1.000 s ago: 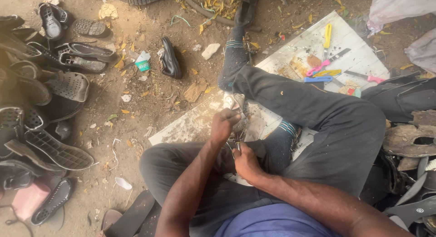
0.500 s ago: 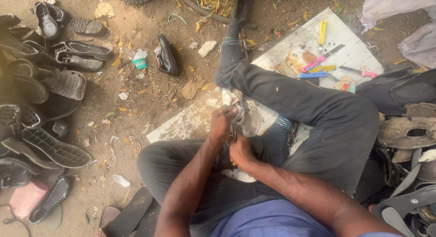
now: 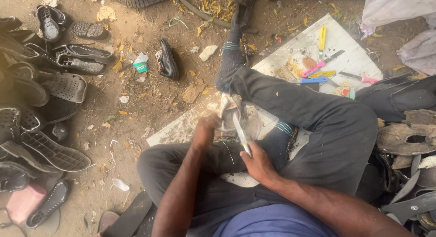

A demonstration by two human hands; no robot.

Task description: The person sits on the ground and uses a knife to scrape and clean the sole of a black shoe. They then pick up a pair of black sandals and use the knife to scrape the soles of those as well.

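A worn, pale grey shoe (image 3: 228,110) is held in front of the seated person's crossed legs, just above a dirty white flat board (image 3: 290,59) that lies on the dirt ground. The shoe is gripped by the left hand (image 3: 206,130), whose grip is clamped on the shoe's near side. A slim, pale-handled blade-like tool (image 3: 240,134) is held in the right hand (image 3: 258,163); the fingers are closed tight around its lower end, and its upper end is laid against the shoe. What kind of tool it is cannot be told for certain. Both forearms are stretched forward over dark grey trousers, and a striped dark sock (image 3: 230,59) is seen on the leg extended across the board.

On the far part of the board a scatter of small hand tools is laid out: a yellow-handled tool (image 3: 322,37), a pink-handled knife (image 3: 313,69) and a blue-handled tool (image 3: 312,80), all close together and well apart from the hands. A single black leather shoe (image 3: 168,60) is set on its side on the ground beyond the left hand. Along the left edge many black sandals and soles (image 3: 54,150) are heaped, and pieces of black rubber and leather (image 3: 404,137) are piled at the right.
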